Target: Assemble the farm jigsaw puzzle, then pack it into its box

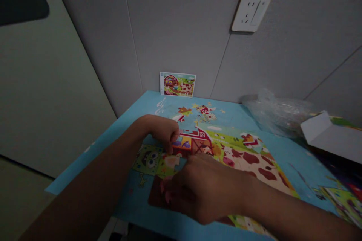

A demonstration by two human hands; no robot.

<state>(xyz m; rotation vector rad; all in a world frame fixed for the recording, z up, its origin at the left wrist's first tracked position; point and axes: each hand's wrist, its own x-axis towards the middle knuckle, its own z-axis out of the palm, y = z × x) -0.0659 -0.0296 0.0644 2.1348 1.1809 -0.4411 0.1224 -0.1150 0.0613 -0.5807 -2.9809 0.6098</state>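
A partly joined jigsaw puzzle (pixel 254 162) of a farm, with a red barn and a spotted cow, lies on a blue cartoon-printed table. My left hand (pixel 165 131) is closed at its left side, beside the barn, a fingertip pointing down at the surface. Just below that fingertip is a puzzle piece (pixel 171 162) with a pale patch. Closer to me, my right hand (pixel 195 188) curls over the dark brown corner puzzle piece (pixel 155 196) with a pink figure. The right fingertips are mostly hidden under the hand.
Several loose pieces (pixel 206 111) lie toward the wall, and a few joined pieces (pixel 251 140) rest on the puzzle's upper right. A picture card (pixel 178 84) leans against the wall. On the right are a clear plastic bag (pixel 277 113) and an open white box (pixel 333 135).
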